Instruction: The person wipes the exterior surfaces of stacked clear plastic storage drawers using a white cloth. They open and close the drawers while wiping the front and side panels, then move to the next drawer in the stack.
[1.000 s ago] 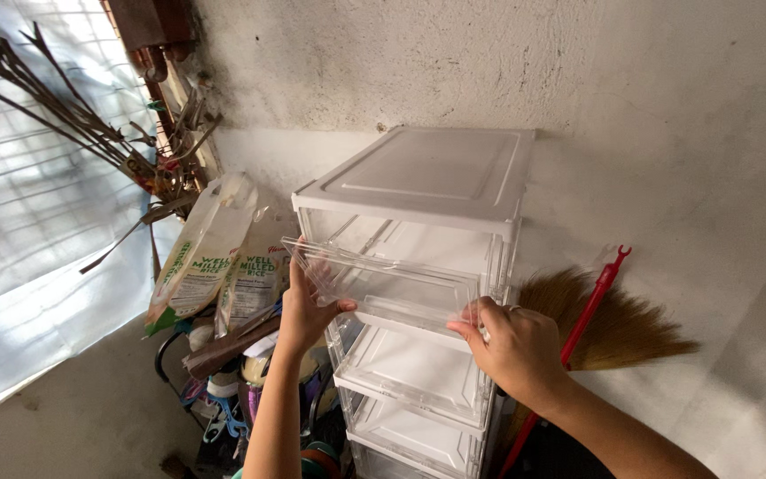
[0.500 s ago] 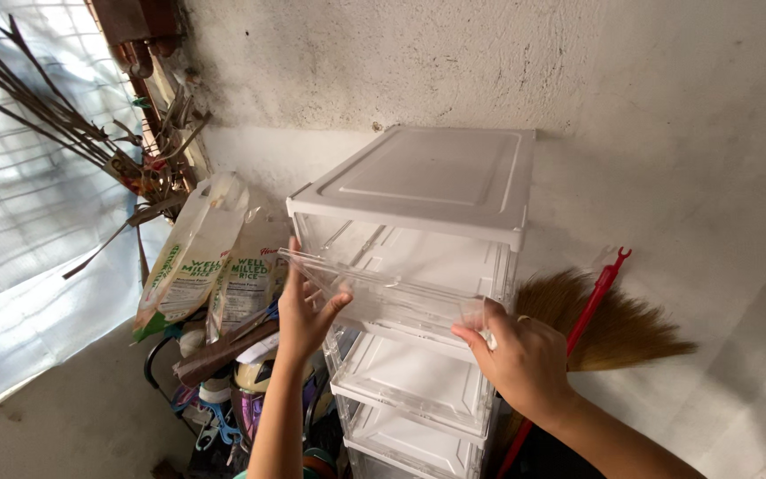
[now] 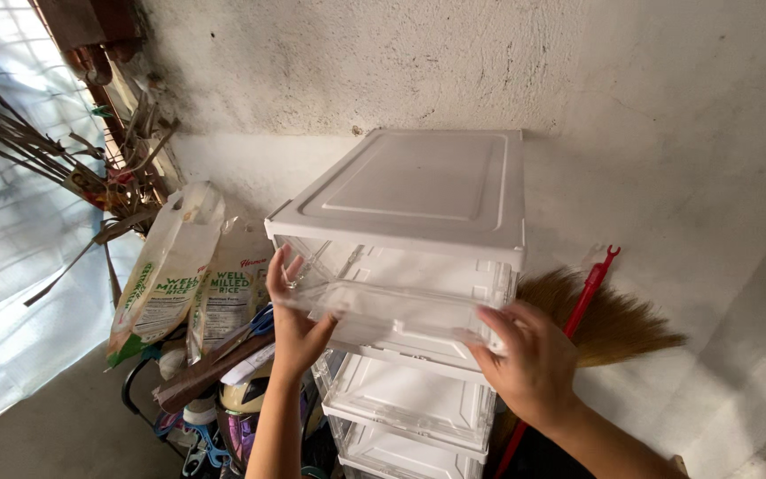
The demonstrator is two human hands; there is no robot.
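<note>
Two printed sacks (image 3: pixel 190 266), dry sticks (image 3: pixel 64 160), red-handled broom (image 3: pixel 609 319) against rough wall (image 3: pixel 489 62).

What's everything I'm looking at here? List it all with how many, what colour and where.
drawer unit: one, white plastic, against the wall, centre.
clear drawer: one, transparent, top slot, partly pulled out, held at both front corners.
lower drawers: at least two, clear with white, below the top one.
broom: one, brown bristles, red handle, leaning on the wall at the right.
rice sacks: two, white with green print, left of the unit.
dry sticks: a bundle, brown, by the window at upper left.
scissors: one pair, blue handles, in the clutter at lower left.
wall: grey-white, rough plaster.
left hand: on the drawer's left front corner.
right hand: on its right front corner.
</note>
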